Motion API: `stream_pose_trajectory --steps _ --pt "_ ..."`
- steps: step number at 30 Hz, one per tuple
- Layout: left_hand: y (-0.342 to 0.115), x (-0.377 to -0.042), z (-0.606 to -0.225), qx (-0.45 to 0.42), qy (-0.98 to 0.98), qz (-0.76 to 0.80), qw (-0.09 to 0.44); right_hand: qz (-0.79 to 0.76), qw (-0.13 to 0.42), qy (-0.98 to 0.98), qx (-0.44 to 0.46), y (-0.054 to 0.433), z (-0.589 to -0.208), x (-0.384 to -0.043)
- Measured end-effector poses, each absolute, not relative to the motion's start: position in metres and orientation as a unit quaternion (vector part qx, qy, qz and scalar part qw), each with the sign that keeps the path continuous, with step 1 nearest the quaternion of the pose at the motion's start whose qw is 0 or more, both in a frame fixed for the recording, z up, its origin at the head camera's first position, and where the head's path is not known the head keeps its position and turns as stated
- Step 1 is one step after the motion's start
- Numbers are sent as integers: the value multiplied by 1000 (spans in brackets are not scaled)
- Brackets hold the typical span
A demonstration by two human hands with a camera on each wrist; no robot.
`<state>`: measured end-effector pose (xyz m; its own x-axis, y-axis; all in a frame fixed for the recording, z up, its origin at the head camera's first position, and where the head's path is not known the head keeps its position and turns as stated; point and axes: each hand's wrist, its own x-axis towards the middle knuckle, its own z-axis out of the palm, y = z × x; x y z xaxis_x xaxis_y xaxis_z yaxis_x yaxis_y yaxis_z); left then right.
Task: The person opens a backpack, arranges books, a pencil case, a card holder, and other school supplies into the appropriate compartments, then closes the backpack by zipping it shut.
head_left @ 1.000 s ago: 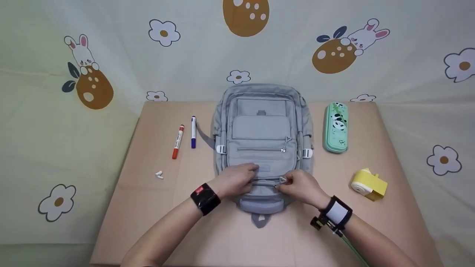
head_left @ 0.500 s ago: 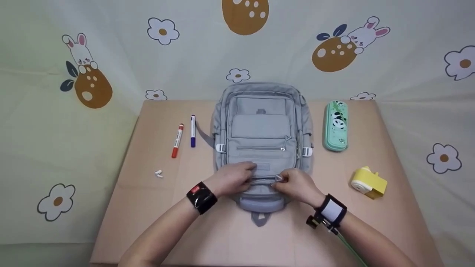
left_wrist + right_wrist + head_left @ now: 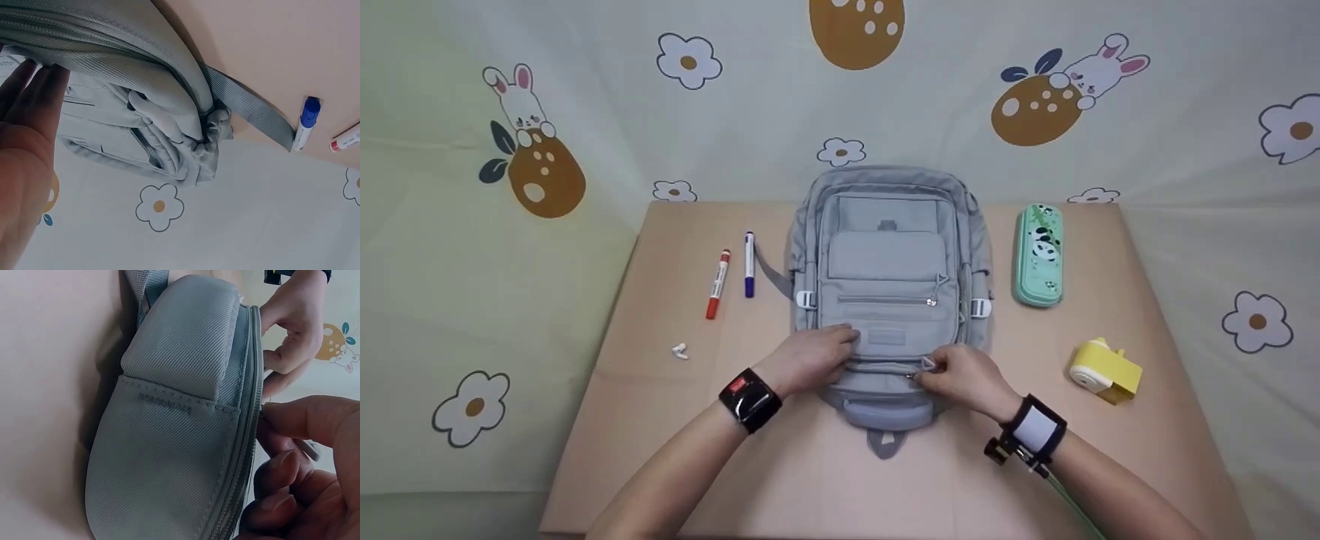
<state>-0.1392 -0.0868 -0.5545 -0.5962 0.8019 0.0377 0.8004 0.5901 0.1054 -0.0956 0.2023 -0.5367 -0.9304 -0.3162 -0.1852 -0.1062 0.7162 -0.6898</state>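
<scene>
A grey backpack (image 3: pixel 885 259) lies front up on the table, its top handle end toward me. My right hand (image 3: pixel 967 379) pinches a zipper pull (image 3: pixel 928 364) between thumb and finger, on the zipper near the bag's close end. In the right wrist view the zipper track (image 3: pixel 256 365) curves along the bag's edge. My left hand (image 3: pixel 806 360) rests on the bag's lower left front, beside the same zipper. The left wrist view shows its fingers (image 3: pixel 48 93) fairly straight against the fabric; the thumb is hidden there.
Left of the bag lie a red marker (image 3: pixel 718 285), a blue marker (image 3: pixel 749 264) and small white earbuds (image 3: pixel 680 351). To the right are a green panda pencil case (image 3: pixel 1039 255) and a yellow sharpener-like device (image 3: pixel 1106 371). A strap (image 3: pixel 772 271) sticks out left. Patterned cloth hangs behind.
My right hand has moved left along the zipper with the pull, then slightly back right. My left hand has slid left over the bag, uncovering more of the front label.
</scene>
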Motion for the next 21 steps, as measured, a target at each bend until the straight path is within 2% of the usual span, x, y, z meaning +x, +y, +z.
stream_pose_trajectory --steps 5,21 --pt "-89 -139 -554 444 893 72 20 -365 169 908 -116 199 -533 -96" --pt "-93 -137 -553 422 900 97 53 -360 181 902 -154 155 -526 -107"
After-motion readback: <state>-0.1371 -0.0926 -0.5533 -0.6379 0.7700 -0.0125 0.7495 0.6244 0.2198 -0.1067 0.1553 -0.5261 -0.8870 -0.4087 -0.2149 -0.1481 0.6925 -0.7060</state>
